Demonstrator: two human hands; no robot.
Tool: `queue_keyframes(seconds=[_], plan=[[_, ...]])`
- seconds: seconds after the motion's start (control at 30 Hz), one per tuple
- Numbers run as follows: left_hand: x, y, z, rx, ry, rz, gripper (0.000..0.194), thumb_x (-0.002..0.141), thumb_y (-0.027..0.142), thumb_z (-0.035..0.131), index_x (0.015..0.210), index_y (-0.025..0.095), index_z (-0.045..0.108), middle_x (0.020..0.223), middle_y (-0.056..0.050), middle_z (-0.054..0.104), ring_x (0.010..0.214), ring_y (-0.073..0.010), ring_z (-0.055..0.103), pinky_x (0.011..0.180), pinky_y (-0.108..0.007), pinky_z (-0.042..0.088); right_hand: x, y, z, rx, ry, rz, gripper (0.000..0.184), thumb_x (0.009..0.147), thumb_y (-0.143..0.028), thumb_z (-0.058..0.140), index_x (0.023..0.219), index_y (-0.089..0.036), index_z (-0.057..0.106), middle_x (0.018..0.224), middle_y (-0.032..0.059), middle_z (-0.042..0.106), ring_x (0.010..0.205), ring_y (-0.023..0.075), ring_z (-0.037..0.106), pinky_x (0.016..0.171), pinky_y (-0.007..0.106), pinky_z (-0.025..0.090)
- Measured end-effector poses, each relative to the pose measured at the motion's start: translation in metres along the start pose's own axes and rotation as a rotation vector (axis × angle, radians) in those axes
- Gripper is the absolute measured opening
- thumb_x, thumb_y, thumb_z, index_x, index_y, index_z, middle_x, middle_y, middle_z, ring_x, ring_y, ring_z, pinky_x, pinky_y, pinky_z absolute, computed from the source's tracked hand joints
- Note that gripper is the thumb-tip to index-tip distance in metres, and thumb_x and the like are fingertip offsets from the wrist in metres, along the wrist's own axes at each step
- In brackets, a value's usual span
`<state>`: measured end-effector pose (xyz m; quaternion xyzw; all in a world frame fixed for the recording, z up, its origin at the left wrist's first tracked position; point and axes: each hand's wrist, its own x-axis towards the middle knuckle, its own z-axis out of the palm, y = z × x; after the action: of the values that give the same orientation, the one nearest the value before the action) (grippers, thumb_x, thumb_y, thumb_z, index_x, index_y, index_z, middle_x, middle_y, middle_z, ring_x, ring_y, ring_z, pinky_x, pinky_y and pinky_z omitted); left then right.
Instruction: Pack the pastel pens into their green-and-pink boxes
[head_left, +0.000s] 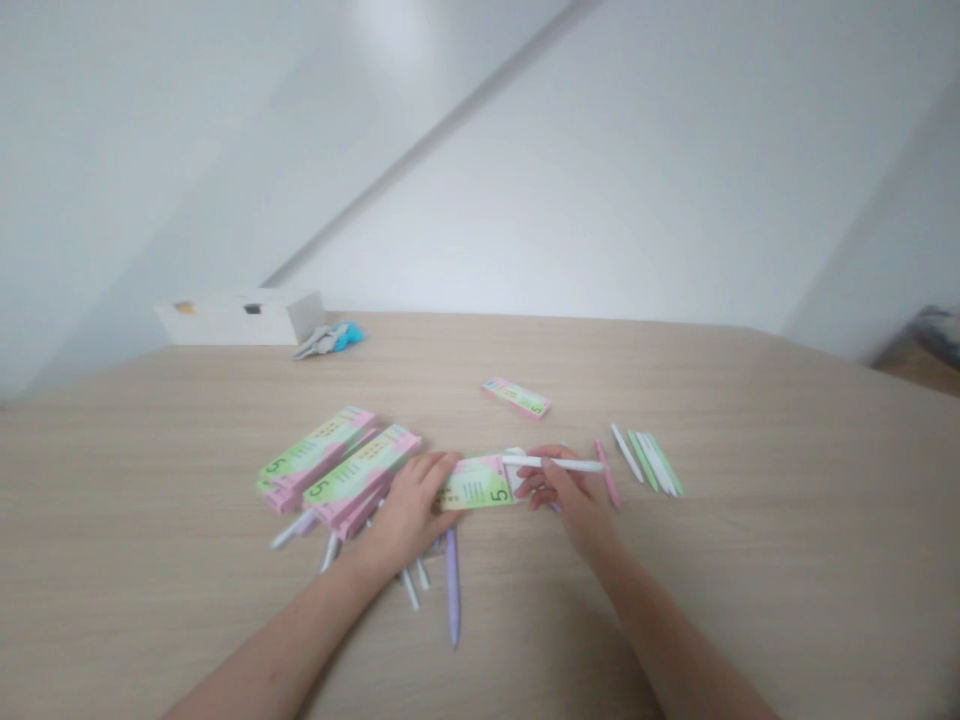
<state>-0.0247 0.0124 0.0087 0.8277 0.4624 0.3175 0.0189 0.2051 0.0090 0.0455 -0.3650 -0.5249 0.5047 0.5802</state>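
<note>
My left hand (415, 500) is closed around one end of a pink and green pen box (480, 483) marked 5. The box's right end is open, with its flap out. In my right hand (566, 490) a white pen (562, 464) lies nearly level, gripped by the fingers. The pen's left end is at the box's open end; whether its tip is inside I cannot tell. Just right of that hand lies a pink pen (609, 475). A purple pen (452, 590) and several white pens (410, 588) lie below my left hand, partly hidden.
Two stacks of similar boxes, a nearer one (365, 475) and a farther one (319, 450), stand at the left. A single box (517, 397) lies farther back. Green and white pens (651, 462) rest at the right. Behind are a white carton (232, 318) and a grey-blue crumpled item (330, 340).
</note>
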Motion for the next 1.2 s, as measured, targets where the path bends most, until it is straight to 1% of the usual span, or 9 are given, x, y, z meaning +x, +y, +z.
queue_keyframes(seconds=[0.17, 0.4, 0.6, 0.7, 0.83, 0.93, 1.07, 1.2], plan=[[-0.0001, -0.0013, 0.0006, 0.000, 0.011, 0.006, 0.057, 0.077, 0.027, 0.064, 0.129, 0.021, 0.041, 0.125, -0.010, 0.050, 0.115, -0.0266, 0.045, 0.098, -0.043, 0.040, 0.0011, 0.0025, 0.0001, 0.015, 0.022, -0.007, 0.032, 0.077, -0.045, 0.065, 0.089, -0.018, 0.051, 0.073, 0.0028, 0.068, 0.058, 0.0156, 0.067, 0.044, 0.020, 0.049], [-0.0002, -0.0024, 0.0022, 0.009, 0.014, 0.022, 0.056, 0.078, 0.028, 0.064, 0.129, 0.020, 0.042, 0.126, -0.011, 0.050, 0.116, -0.0265, 0.046, 0.099, -0.043, 0.040, 0.0052, 0.0019, -0.0033, -0.030, 0.036, 0.044, 0.035, 0.071, -0.045, 0.071, 0.082, -0.016, 0.056, 0.066, 0.0024, 0.067, 0.055, 0.0160, 0.066, 0.042, 0.020, 0.049], [-0.0004, -0.0017, 0.0008, 0.015, 0.017, 0.039, 0.054, 0.079, 0.028, 0.063, 0.128, 0.019, 0.043, 0.125, -0.012, 0.051, 0.116, -0.0266, 0.046, 0.100, -0.044, 0.039, 0.0025, 0.0028, -0.0002, -0.037, 0.015, 0.079, 0.035, 0.070, -0.046, 0.072, 0.080, -0.015, 0.059, 0.066, 0.0023, 0.067, 0.055, 0.0164, 0.067, 0.043, 0.020, 0.049], [0.0002, -0.0014, 0.0001, 0.020, 0.013, 0.037, 0.053, 0.079, 0.029, 0.063, 0.127, 0.018, 0.044, 0.124, -0.012, 0.051, 0.115, -0.0268, 0.046, 0.100, -0.044, 0.040, 0.0028, 0.0044, -0.0007, 0.019, 0.011, 0.106, 0.036, 0.068, -0.046, 0.073, 0.082, -0.016, 0.059, 0.066, 0.0018, 0.067, 0.055, 0.0167, 0.067, 0.043, 0.021, 0.049], [0.0005, -0.0027, -0.0002, 0.019, 0.014, 0.038, 0.053, 0.079, 0.029, 0.063, 0.128, 0.019, 0.043, 0.125, -0.012, 0.051, 0.115, -0.0271, 0.046, 0.099, -0.045, 0.040, 0.0041, 0.0039, -0.0029, 0.186, -0.003, 0.142, 0.038, 0.071, -0.048, 0.068, 0.090, -0.018, 0.053, 0.067, 0.0017, 0.068, 0.056, 0.0185, 0.068, 0.043, 0.022, 0.050], [-0.0001, -0.0040, -0.0004, 0.014, 0.020, 0.033, 0.054, 0.079, 0.029, 0.062, 0.128, 0.020, 0.043, 0.126, -0.012, 0.050, 0.116, -0.0277, 0.046, 0.099, -0.046, 0.040, 0.0045, 0.0033, -0.0038, 0.222, 0.037, 0.124, 0.037, 0.073, -0.047, 0.068, 0.090, -0.021, 0.047, 0.066, 0.0010, 0.069, 0.057, 0.0203, 0.069, 0.042, 0.023, 0.050], [-0.0008, -0.0047, 0.0000, 0.015, 0.032, 0.044, 0.054, 0.080, 0.030, 0.062, 0.129, 0.020, 0.042, 0.126, -0.012, 0.050, 0.116, -0.0275, 0.046, 0.100, -0.046, 0.040, 0.0059, 0.0035, -0.0050, 0.137, 0.128, 0.092, 0.036, 0.073, -0.046, 0.069, 0.085, -0.020, 0.046, 0.065, 0.0013, 0.069, 0.059, 0.0220, 0.070, 0.042, 0.024, 0.053], [-0.0012, -0.0046, 0.0013, 0.031, 0.016, 0.077, 0.054, 0.081, 0.031, 0.062, 0.130, 0.021, 0.041, 0.128, -0.011, 0.049, 0.119, -0.0270, 0.044, 0.101, -0.046, 0.038, 0.0076, 0.0018, -0.0069, 0.034, 0.173, 0.089, 0.034, 0.075, -0.048, 0.066, 0.081, -0.020, 0.047, 0.066, 0.0032, 0.070, 0.060, 0.0230, 0.071, 0.040, 0.025, 0.054]])
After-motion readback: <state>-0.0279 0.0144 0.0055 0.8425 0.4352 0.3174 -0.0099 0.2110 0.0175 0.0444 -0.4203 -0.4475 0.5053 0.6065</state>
